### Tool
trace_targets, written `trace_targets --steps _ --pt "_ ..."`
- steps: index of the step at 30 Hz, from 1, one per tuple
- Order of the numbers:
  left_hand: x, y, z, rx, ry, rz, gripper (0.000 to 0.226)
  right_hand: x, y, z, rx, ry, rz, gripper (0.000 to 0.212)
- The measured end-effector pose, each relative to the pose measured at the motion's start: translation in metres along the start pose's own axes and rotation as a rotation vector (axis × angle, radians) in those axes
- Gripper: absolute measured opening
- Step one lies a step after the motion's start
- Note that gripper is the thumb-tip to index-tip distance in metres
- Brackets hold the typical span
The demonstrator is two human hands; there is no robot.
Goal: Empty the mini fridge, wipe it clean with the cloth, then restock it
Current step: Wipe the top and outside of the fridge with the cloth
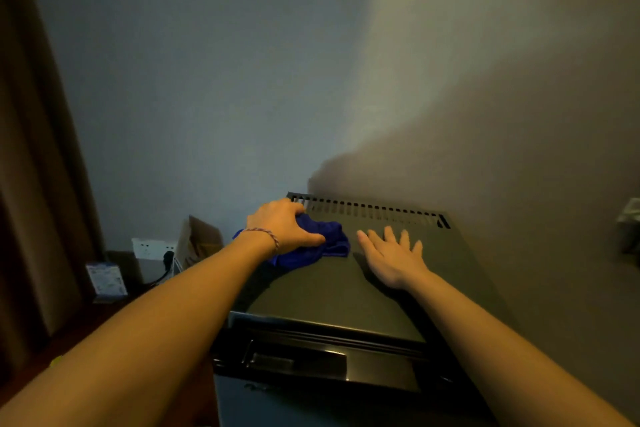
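Note:
I look down on the dark top of the mini fridge [332, 288], which stands against the wall with a row of vent slots along its back edge. A blue cloth [329, 239] lies bunched on the top near the back left corner. My left hand [284, 227] grips the cloth, fingers curled over it and thumb pressed on its front. My right hand [393, 255] rests flat on the fridge top just right of the cloth, fingers spread. The fridge door's top edge [311, 357] shows below; the inside is hidden.
A wall socket [152, 248] with a black plug and cable sits low on the wall at left. Beside it stand a brown cardboard piece [199, 239] and a small card stand [105, 279]. A dark curtain [31, 149] hangs at far left.

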State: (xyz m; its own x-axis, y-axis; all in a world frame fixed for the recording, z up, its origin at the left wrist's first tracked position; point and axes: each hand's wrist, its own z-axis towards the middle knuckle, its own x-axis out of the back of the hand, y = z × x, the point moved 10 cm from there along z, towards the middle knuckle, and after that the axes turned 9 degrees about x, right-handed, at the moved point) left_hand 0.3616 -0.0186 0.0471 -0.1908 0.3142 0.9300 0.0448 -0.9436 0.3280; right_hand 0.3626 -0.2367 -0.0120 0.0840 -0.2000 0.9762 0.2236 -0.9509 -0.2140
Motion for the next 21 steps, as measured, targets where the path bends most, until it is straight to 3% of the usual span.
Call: trace_targets --steps 4,7,9,12,15,19,21 --pt "0.01 -0.058 0.001 0.116 -0.004 -0.15 0.046 -0.009 -0.038 -0.007 -0.009 -0.052 0.001 0.076" --pt "-0.001 -0.097 -0.003 0.234 -0.035 -0.451 0.038 -0.015 -0.06 -0.008 -0.051 -0.075 -0.053 0.087" --pt "-0.012 -0.108 -0.007 0.279 -0.056 -0.631 0.048 -0.019 -0.074 -0.008 -0.077 -0.087 -0.075 0.095" --pt "-0.013 -0.097 -0.004 0.165 -0.051 -0.694 0.066 -0.027 -0.106 -0.002 -0.053 -0.094 -0.073 0.1" --pt "-0.011 -0.086 -0.001 0.05 -0.049 -0.652 0.051 -0.032 -0.126 0.005 -0.044 -0.074 -0.067 0.102" --pt "-0.024 -0.091 0.0 0.071 -0.091 -0.683 0.03 -0.031 -0.127 0.009 -0.058 -0.048 -0.041 0.09" --pt "-0.029 -0.091 0.004 0.063 -0.111 -0.718 0.054 -0.031 -0.13 0.01 -0.035 -0.052 -0.031 0.084"
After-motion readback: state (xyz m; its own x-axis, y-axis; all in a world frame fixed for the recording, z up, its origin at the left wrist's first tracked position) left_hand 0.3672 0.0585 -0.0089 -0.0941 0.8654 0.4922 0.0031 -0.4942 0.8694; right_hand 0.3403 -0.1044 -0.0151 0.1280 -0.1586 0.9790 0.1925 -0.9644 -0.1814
